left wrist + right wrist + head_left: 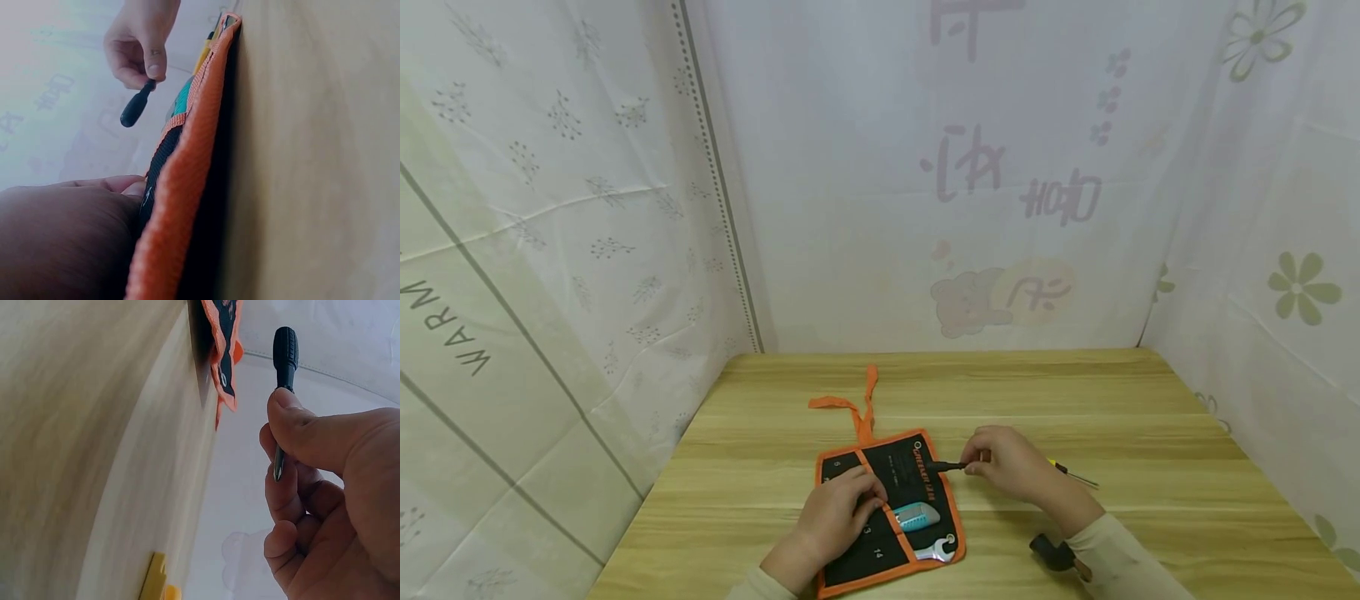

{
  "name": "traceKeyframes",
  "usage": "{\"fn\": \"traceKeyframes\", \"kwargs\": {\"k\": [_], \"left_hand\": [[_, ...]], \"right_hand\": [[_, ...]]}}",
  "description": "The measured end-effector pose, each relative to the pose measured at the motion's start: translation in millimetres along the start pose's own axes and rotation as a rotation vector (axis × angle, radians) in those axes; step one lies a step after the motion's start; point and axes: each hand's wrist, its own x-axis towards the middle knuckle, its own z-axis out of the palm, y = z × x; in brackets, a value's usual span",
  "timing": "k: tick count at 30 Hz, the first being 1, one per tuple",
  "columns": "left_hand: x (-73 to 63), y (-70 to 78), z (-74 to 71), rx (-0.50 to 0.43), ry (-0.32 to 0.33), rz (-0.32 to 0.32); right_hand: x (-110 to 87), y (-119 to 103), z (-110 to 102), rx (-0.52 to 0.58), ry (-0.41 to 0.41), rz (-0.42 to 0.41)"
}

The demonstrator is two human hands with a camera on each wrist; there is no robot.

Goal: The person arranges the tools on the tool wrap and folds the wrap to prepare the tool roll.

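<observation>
A black tool pouch (880, 575) with orange edging lies open on the table. My left hand (842, 508) is on it, fingers curled at the orange band along the pocket edge, thumb and fingertips pinching the fabric. My right hand (1003, 458) pinches a small screwdriver (286, 353) by its shank, above the table beside the pouch's right edge. The screwdriver's black handle points toward the pouch, and its metal tip shows between the fingers in the right wrist view. A teal utility knife (917, 517) and an open-end wrench (936, 551) stick out of the pockets.
Orange tie straps (861, 414) stretch from the pouch's far edge. Behind my right forearm lies a thin tool (1078, 477) with a yellow and black handle. A black object (1051, 552) is close to the right wrist. Patterned curtains (850, 208) surround the wooden table (1037, 383).
</observation>
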Motion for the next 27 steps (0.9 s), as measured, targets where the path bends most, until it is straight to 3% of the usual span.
{"fn": "traceKeyframes", "kwargs": {"k": [4, 17, 27], "left_hand": [[0.1, 0.2, 0.6, -0.003, 0.007, 0.016], [-0.3, -0.3, 2.0, -0.022, 0.024, 0.052], [-0.7, -0.2, 3.3, -0.031, 0.031, 0.059]], "right_hand": [[1.3, -2.3, 4.4, -0.006, 0.004, -0.024], [4.1, -12.5, 11.7, -0.001, -0.099, 0.018], [7.9, -15.0, 16.1, -0.022, -0.106, -0.010]]}}
